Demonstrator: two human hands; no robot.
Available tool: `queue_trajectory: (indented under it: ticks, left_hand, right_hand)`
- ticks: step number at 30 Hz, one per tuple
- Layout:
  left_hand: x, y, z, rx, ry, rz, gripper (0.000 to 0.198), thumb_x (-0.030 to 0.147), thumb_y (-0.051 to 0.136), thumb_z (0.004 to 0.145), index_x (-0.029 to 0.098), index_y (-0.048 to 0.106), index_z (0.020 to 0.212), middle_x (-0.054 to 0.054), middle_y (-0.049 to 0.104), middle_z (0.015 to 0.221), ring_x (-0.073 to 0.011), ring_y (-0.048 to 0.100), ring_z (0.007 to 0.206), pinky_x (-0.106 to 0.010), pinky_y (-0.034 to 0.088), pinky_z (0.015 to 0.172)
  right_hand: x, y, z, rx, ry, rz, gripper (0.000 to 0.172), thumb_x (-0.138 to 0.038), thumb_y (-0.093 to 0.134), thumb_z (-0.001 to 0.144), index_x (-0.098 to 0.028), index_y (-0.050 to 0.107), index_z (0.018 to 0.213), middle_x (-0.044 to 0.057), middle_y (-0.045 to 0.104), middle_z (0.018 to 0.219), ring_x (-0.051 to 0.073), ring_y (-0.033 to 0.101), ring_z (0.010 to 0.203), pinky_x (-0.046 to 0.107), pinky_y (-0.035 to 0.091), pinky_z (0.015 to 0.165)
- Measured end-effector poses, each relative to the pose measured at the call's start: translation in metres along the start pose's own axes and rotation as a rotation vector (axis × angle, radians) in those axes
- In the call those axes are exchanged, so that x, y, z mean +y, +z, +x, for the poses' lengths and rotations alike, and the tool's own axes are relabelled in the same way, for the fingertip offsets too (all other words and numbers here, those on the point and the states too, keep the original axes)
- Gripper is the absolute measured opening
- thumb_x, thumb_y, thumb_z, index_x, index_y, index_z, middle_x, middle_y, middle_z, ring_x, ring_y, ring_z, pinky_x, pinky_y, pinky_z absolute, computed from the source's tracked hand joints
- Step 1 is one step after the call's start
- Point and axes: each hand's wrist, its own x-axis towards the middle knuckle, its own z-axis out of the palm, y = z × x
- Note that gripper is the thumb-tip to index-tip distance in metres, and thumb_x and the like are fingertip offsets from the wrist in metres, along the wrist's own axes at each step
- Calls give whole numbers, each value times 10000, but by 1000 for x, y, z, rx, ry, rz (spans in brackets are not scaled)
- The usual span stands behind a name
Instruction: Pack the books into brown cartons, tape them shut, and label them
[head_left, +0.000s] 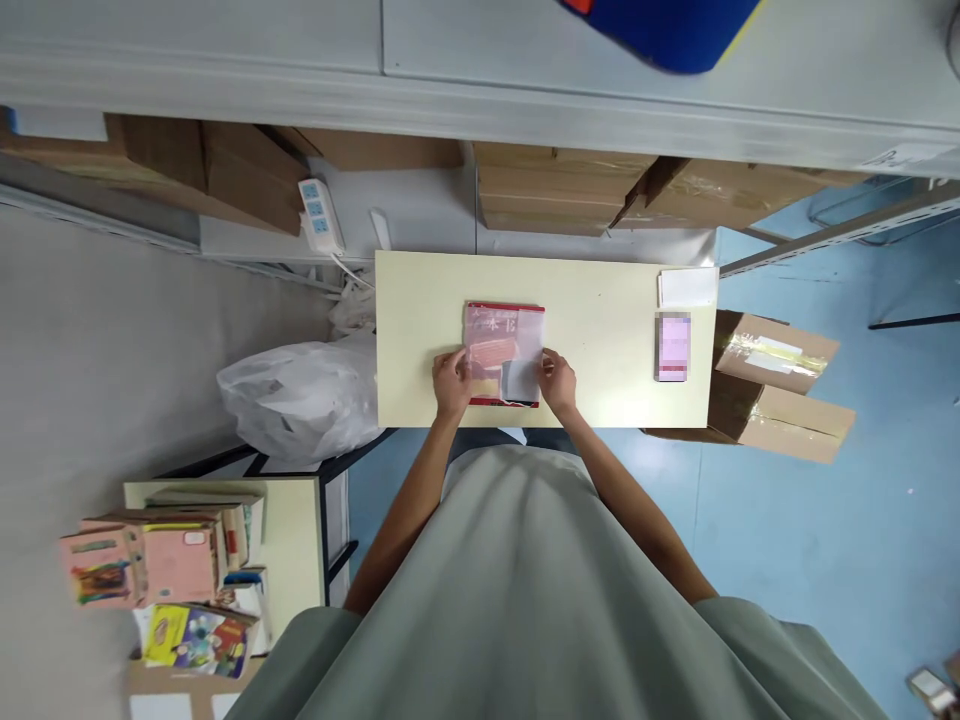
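Evidently the work centres on a red-edged book (491, 352), lying flat on the pale tabletop (615, 395) close to the near edge, with what looks like a translucent cover over it. The left hand (452, 384) is at its left edge and the right hand (557, 385) at its right, fingers curled in against the sides; I cannot tell whether either pinches the book, the cover or both. The step in hand seems to be handling book and cover together at the edges, and the next move calls for even, gentle control from both sides, since thin film may crease or slip. Farther right on the table lie a phone (673, 350) and, just beyond it, a white flat item (688, 288). Past the far edge, cardboard boxes (559, 190) and a power strip (322, 217) sit beneath a grey shelf (240, 45). To the left are a white plastic bag (300, 400) and a side table (295, 560) bearing stacked books (180, 562); blue floor (795, 560) spreads to the right.
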Motion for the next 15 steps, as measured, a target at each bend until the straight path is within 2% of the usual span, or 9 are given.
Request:
queue_trajectory:
  ticks: [4, 8, 11, 15]
  left_hand:
    - [-10, 3, -8, -44, -19, -29, 361, 177, 639, 1032, 162, 743, 1378, -139, 747, 1238, -222, 770, 985, -376, 625, 1017]
    - [-17, -6, -9, -57, -12, -31, 360, 154, 631, 1017, 204, 747, 1354, -128, 770, 1240, -237, 771, 1001, -393, 623, 1026]
    - [-24, -23, 2, -60, 11, -46, 358, 137, 613, 1013, 217, 753, 1333, -125, 770, 1258, -244, 770, 1033, -389, 620, 1028]
    - [-39, -57, 38, -55, 28, -61, 405, 102, 598, 995, 211, 752, 1353, -130, 765, 1275, -245, 766, 1047, -376, 612, 1029]
  right_hand:
    - [0, 5, -3, 44, 64, -36, 410, -253, 613, 1008, -182, 741, 1391, 146, 810, 1241, 269, 804, 1007, 411, 624, 972]
    - [-4, 11, -2, 69, 83, -3, 413, -336, 626, 998, -206, 767, 1363, 119, 827, 1212, 268, 821, 1008, 383, 628, 935]
    - [-19, 23, 4, 73, 74, 3, 417, -371, 641, 983, -222, 780, 1346, 102, 837, 1179, 269, 828, 1017, 369, 625, 927]
    - [-58, 55, 21, 60, 61, 11, 409, -360, 639, 962, -224, 791, 1316, 90, 845, 1143, 266, 827, 990, 371, 627, 914]
